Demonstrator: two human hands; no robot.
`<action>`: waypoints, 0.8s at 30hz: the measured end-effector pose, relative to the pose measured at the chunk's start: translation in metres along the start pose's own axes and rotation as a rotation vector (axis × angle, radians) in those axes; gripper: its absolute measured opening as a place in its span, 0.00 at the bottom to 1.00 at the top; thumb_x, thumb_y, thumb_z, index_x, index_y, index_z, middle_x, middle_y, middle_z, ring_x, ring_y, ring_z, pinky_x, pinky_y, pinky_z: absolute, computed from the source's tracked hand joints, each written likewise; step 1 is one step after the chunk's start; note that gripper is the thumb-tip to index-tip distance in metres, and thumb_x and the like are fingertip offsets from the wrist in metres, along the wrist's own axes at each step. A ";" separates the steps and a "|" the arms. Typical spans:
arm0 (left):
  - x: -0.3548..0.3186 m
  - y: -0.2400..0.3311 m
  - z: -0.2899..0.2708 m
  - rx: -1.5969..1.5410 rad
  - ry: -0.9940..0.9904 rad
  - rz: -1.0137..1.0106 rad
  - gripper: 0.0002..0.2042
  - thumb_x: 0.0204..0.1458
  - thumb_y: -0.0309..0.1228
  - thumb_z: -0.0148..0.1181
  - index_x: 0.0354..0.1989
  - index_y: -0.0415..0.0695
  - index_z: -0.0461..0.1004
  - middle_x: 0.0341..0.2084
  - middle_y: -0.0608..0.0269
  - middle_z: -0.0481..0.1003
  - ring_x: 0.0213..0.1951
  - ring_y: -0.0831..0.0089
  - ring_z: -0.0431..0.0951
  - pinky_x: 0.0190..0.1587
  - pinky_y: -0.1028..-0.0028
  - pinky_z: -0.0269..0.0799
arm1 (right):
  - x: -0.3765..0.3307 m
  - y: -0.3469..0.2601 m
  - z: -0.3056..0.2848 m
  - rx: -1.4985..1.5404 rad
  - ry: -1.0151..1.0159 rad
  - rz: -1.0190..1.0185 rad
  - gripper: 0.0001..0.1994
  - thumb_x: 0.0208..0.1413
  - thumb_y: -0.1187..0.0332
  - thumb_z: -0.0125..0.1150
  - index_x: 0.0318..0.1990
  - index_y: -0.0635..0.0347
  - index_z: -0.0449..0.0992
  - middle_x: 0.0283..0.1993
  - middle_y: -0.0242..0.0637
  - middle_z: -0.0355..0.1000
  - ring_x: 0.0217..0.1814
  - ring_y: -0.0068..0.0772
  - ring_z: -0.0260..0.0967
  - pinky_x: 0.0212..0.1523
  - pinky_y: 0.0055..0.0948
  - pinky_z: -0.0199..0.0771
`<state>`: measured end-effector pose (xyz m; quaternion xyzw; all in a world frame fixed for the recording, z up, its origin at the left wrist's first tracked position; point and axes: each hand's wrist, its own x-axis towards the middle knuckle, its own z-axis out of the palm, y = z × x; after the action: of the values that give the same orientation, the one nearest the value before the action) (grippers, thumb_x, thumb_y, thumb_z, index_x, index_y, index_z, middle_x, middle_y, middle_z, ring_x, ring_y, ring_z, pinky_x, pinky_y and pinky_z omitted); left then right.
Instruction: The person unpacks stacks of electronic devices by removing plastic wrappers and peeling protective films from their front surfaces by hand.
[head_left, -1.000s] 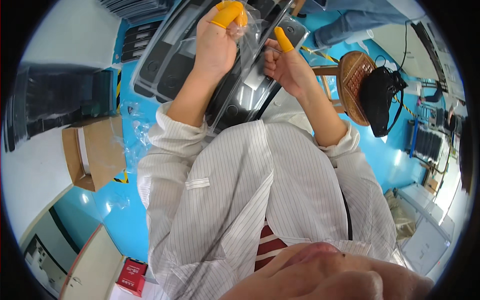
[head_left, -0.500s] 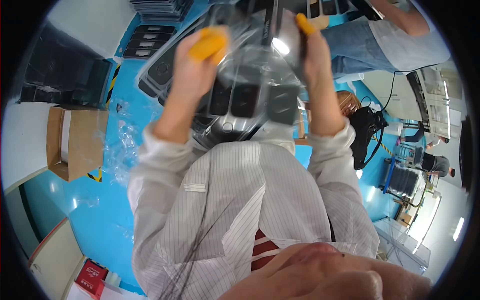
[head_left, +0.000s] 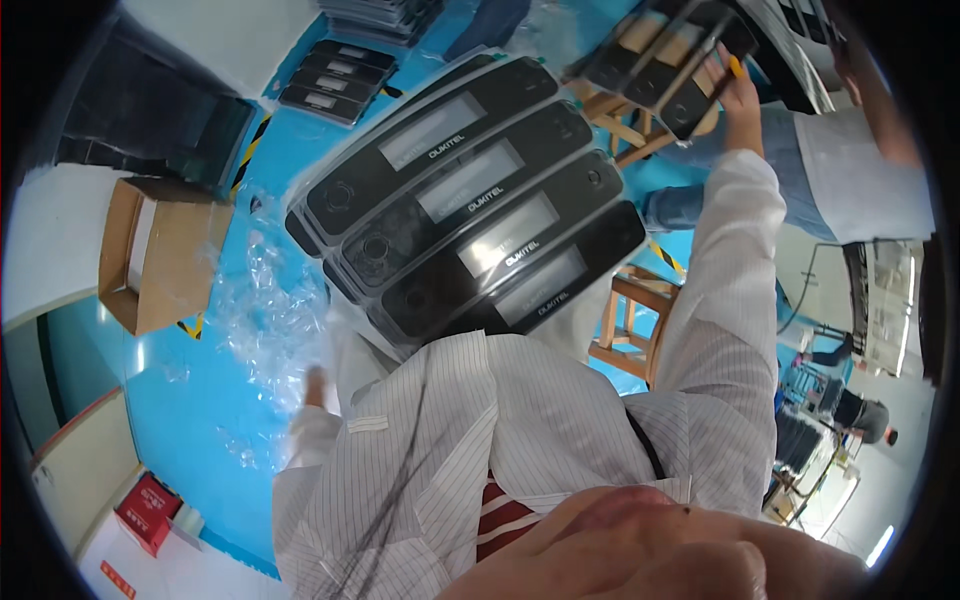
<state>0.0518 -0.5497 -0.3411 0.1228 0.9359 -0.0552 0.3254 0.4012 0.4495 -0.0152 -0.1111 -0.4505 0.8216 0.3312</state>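
Observation:
Stacked long black panels (head_left: 470, 205), each with a pale window and a round ring at one end, lie in front of my body. Out at the far right, my right hand (head_left: 740, 100), with a yellow fingertip cover, grips the edge of another black panel (head_left: 690, 85) in a group resting on a wooden stool (head_left: 625, 115). My left hand (head_left: 316, 388) hangs low at my left side, near crumpled clear plastic film (head_left: 270, 315); its fingers are blurred and mostly hidden.
An open cardboard box (head_left: 180, 260) stands at the left. More panels (head_left: 335, 82) lie on the blue floor behind. Another wooden stool (head_left: 635, 325) is at right of the stack. A person in jeans (head_left: 780, 160) is close by on the right.
Both hands have left the stack, where clear film was being handled. The left dropped to my side; the right reached out to the panels at far right. The stack's panels now show uncovered.

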 end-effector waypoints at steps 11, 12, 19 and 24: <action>-0.095 0.093 -0.251 -0.162 -0.963 -0.192 0.11 0.51 0.34 0.58 0.35 0.41 0.82 0.26 0.49 0.80 0.24 0.61 0.80 0.26 0.69 0.75 | -0.063 0.054 0.005 -2.203 1.144 0.189 0.15 0.58 0.67 0.54 0.50 0.64 0.75 0.47 0.44 0.75 0.46 0.37 0.74 0.47 0.31 0.74; -0.097 0.103 -0.288 -0.178 -0.975 -0.167 0.12 0.53 0.35 0.57 0.36 0.39 0.81 0.25 0.51 0.80 0.23 0.66 0.79 0.24 0.73 0.73 | -0.062 0.061 0.039 -2.124 0.982 0.026 0.15 0.57 0.68 0.55 0.49 0.63 0.76 0.47 0.42 0.75 0.45 0.35 0.74 0.47 0.29 0.73; -0.057 0.085 -0.278 -1.433 -0.536 0.153 0.11 0.48 0.34 0.61 0.33 0.38 0.81 0.24 0.54 0.79 0.19 0.69 0.75 0.25 0.73 0.71 | -0.118 0.151 0.289 -1.475 -0.031 -0.341 0.17 0.47 0.81 0.56 0.46 0.60 0.77 0.45 0.40 0.74 0.42 0.37 0.73 0.46 0.28 0.73; -0.108 0.136 -0.283 0.263 -0.985 0.319 0.13 0.52 0.36 0.59 0.28 0.37 0.79 0.19 0.59 0.77 0.18 0.71 0.74 0.24 0.75 0.69 | -0.136 0.192 0.324 -1.875 0.095 -0.470 0.16 0.48 0.77 0.58 0.47 0.61 0.75 0.47 0.44 0.70 0.51 0.47 0.69 0.51 0.38 0.71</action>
<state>0.0012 -0.3880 -0.0555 0.2630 0.6272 -0.1729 0.7124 0.2628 0.0739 -0.0032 -0.2703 -0.9200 0.0357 0.2817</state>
